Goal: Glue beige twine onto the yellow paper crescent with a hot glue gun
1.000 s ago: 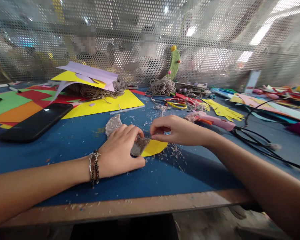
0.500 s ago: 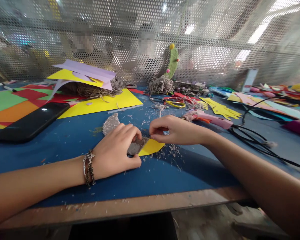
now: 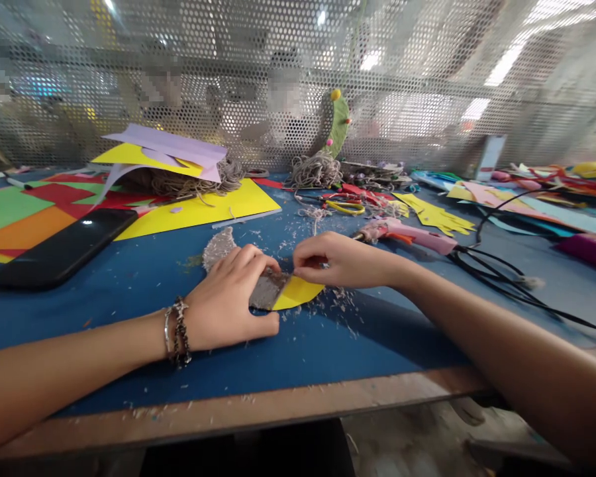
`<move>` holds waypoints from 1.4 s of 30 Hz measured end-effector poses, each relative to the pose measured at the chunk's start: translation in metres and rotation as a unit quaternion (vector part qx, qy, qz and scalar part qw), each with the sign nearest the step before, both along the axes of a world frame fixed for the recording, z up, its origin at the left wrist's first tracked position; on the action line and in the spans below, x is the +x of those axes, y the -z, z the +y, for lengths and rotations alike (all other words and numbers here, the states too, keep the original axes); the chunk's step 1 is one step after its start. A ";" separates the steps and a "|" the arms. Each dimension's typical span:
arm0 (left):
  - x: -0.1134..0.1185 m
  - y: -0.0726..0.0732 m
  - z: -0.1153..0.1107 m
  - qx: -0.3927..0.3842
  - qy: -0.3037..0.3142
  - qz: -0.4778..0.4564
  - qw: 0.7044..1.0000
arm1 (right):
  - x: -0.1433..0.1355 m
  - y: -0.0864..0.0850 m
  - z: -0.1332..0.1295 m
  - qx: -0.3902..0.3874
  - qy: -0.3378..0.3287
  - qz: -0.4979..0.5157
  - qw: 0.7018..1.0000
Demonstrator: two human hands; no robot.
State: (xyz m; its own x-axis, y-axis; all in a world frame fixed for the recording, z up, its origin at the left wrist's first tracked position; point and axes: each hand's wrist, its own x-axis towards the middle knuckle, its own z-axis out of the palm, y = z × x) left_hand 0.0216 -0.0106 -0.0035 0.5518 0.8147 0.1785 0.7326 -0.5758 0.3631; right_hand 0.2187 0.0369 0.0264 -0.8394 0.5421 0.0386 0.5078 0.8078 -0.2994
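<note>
My left hand [image 3: 236,298] lies on a curved piece whose near part is a grey, bristly surface [image 3: 268,290], its thumb and fingers apart. The far tip [image 3: 218,246] of grey fibre shows beyond the knuckles. Yellow paper [image 3: 298,293] makes up the piece's right end. Above that end my right hand [image 3: 322,260] is closed in a pinch at the edge between grey and yellow; what its fingertips hold is too small to name. Short grey fibre scraps [image 3: 345,305] lie scattered on the blue table.
A black phone [image 3: 62,248] lies at left beside coloured paper [image 3: 22,212]. Yellow card [image 3: 198,211] and twine [image 3: 315,170] are behind. A pink glue gun [image 3: 417,237] with a black cable lies at right. A perforated metal screen [image 3: 218,79] stands at the back, people beyond it.
The right hand has moved slightly left, to the grey part's edge. More of the grey surface shows beside my left hand, which has hardly moved. The view has shifted slightly.
</note>
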 end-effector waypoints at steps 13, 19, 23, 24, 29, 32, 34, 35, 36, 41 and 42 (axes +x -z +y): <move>-0.005 -0.005 0.003 0.035 0.045 0.022 0.998 | -0.003 -0.001 -0.003 -0.038 0.044 0.117 0.991; -0.017 -0.007 0.020 0.045 0.118 0.059 0.990 | -0.003 -0.001 -0.004 -0.032 0.040 0.079 0.996; -0.023 -0.007 0.025 0.085 0.150 0.077 0.982 | 0.000 -0.005 -0.007 -0.038 0.000 0.021 0.999; -0.024 -0.007 0.026 0.097 0.153 0.076 0.980 | 0.001 -0.006 -0.008 -0.036 -0.003 0.017 0.999; -0.026 -0.006 0.026 0.086 0.144 0.046 0.985 | 0.002 -0.008 -0.011 0.007 -0.006 0.037 0.999; -0.023 -0.007 0.023 0.080 0.135 0.034 0.987 | 0.000 -0.009 -0.011 0.046 -0.005 0.060 0.997; -0.020 -0.007 0.019 0.075 0.125 0.022 0.989 | -0.001 -0.009 -0.011 0.063 -0.011 0.074 0.995; -0.018 -0.007 0.017 0.072 0.117 0.015 0.990 | -0.002 -0.009 -0.012 0.067 -0.015 0.079 0.995; -0.016 -0.007 0.015 0.068 0.107 0.011 0.992 | -0.003 -0.009 -0.012 0.068 -0.017 0.082 0.994; -0.010 -0.005 0.011 0.050 0.078 -0.002 0.996 | -0.005 -0.008 -0.014 0.071 -0.017 0.077 0.994; -0.010 -0.005 0.010 0.047 0.080 -0.005 0.996 | -0.005 -0.008 -0.015 0.071 -0.016 0.075 0.994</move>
